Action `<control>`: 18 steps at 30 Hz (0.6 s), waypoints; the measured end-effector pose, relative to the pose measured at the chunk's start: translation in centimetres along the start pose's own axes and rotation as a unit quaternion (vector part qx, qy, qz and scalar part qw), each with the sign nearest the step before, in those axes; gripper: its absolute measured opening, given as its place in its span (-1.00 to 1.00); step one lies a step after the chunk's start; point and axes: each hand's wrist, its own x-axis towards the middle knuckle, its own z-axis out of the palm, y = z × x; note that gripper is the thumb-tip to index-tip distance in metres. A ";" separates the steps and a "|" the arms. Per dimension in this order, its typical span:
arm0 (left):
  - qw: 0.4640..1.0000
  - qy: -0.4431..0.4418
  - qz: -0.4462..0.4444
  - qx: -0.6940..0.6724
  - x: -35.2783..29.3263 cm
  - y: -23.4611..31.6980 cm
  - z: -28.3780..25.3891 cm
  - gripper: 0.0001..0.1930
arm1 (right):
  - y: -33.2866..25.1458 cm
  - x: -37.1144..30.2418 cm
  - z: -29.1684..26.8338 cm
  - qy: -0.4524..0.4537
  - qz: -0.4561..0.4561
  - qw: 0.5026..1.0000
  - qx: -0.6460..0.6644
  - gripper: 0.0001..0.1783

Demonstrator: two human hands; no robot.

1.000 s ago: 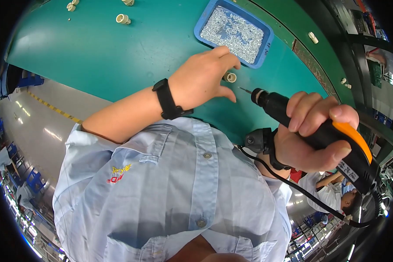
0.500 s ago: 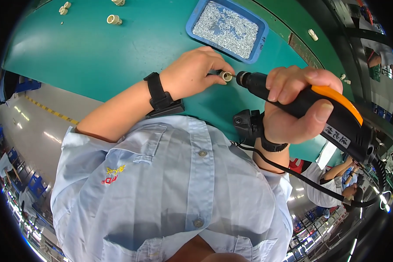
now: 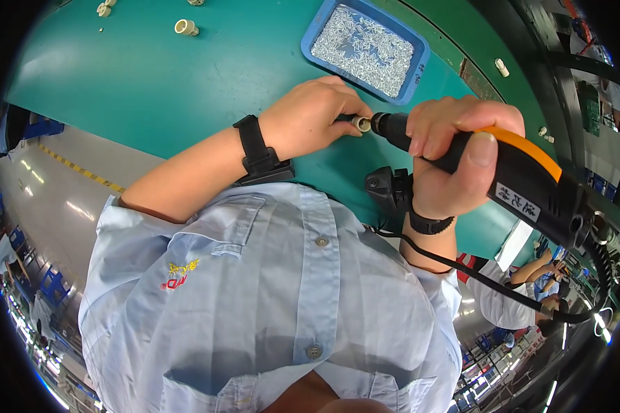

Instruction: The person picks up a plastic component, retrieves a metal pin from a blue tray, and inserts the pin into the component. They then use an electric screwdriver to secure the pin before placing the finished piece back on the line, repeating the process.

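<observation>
Between the thumb and fingers of my left hand (image 3: 324,113) is a small cream cylindrical fitting (image 3: 362,124), its hollow end turned to the right. My right hand (image 3: 461,148) is wrapped round a black and orange electric screwdriver (image 3: 530,175). The tool's nose points left at the open end of the fitting and almost meets it; whether the bit is inside cannot be made out. Beyond my hands lies a blue tray (image 3: 420,72) with many small silvery screws (image 3: 362,48) in it.
More cream fittings (image 3: 186,27) stand on the green table (image 3: 131,89) at the far left. Another white piece (image 3: 501,67) lies on the ledge at the right. A black cable (image 3: 489,282) hangs from the screwdriver's rear. A co-worker (image 3: 506,303) is at the lower right.
The screwdriver has shifted slightly left, and its nose is closer to the fitting. My left hand, still holding the fitting, has moved slightly right. The tray and table appear shifted right.
</observation>
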 end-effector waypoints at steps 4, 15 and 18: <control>1.000 0.008 0.005 0.011 0.1 -0.1 -0.1 -0.76 | 0.2 0.3 0.5 0.003 0.002 1.000 -0.016 -0.74; 0.991 0.120 0.054 0.013 3.7 1.4 -2.8 -0.79 | -4.1 -1.1 -2.8 0.065 -0.183 0.967 0.166 -0.51; 0.987 0.146 -0.017 0.063 9.1 0.8 -6.7 -0.76 | -4.4 -2.1 -3.9 0.104 -0.186 0.975 0.068 -0.57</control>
